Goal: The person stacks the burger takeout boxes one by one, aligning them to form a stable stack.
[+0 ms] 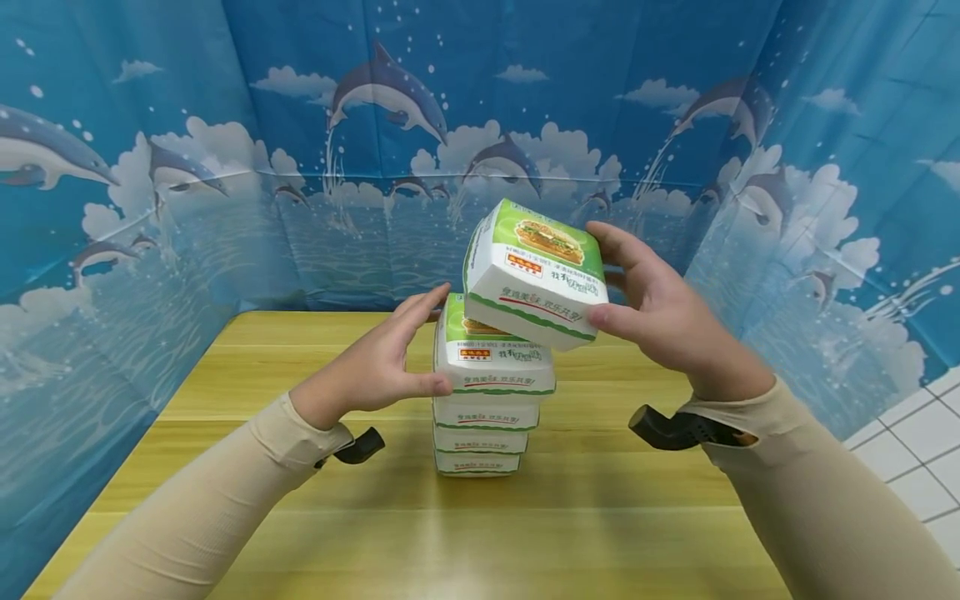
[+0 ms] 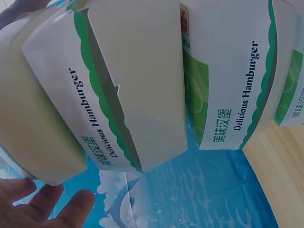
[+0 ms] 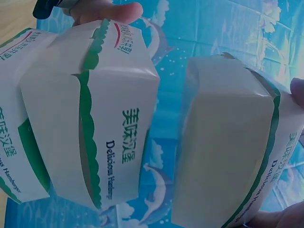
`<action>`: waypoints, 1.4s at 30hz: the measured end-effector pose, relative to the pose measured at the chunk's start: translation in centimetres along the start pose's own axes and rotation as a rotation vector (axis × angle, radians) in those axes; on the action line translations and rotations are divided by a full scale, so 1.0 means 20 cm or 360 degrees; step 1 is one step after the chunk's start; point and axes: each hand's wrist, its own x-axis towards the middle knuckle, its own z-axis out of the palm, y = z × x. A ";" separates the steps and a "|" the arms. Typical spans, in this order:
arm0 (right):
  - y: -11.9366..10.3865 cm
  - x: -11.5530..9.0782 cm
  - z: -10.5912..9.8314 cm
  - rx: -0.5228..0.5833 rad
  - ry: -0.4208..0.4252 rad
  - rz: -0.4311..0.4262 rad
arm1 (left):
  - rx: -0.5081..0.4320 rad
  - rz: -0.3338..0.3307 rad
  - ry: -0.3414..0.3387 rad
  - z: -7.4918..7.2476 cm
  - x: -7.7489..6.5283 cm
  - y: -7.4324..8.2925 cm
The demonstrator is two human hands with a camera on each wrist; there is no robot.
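My right hand (image 1: 660,308) holds a white and green hamburger box (image 1: 536,275), thumb on its front corner and fingers behind. The box is tilted, above and slightly right of a stack of similar boxes (image 1: 487,417). In the right wrist view a gap separates the held box (image 3: 228,147) from the top box of the stack (image 3: 118,118). My left hand (image 1: 375,358) is spread beside that top box, thumb at its front left corner and straight fingers toward the back. In the left wrist view its fingertips (image 2: 78,204) lie close to a box edge; contact is unclear.
The stack stands on a yellow wood-grain table (image 1: 600,517). A blue curtain with dolphins (image 1: 300,233) surrounds the back and sides. White tiles (image 1: 907,450) show at the right. Each wrist carries a black device (image 1: 667,427).
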 end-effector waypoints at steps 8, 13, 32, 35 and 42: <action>0.00 0.04 0.05 -0.0146 -0.0083 0.0001 | -0.0050 0.0133 0.0008 0.01 0.01 -0.01; 0.01 0.05 0.07 -0.0212 -0.0103 -0.0025 | -0.0058 0.0177 0.0014 0.02 0.02 -0.02; 0.01 0.07 0.08 -0.0258 -0.0155 -0.0007 | -0.0021 0.0196 0.0016 0.01 0.01 -0.01; 0.01 0.07 0.08 -0.0250 -0.0159 -0.0006 | -0.0030 0.0197 0.0012 0.01 0.01 -0.01; 0.01 0.08 0.08 -0.0262 -0.0159 -0.0009 | -0.0057 0.0202 0.0001 0.01 0.01 -0.02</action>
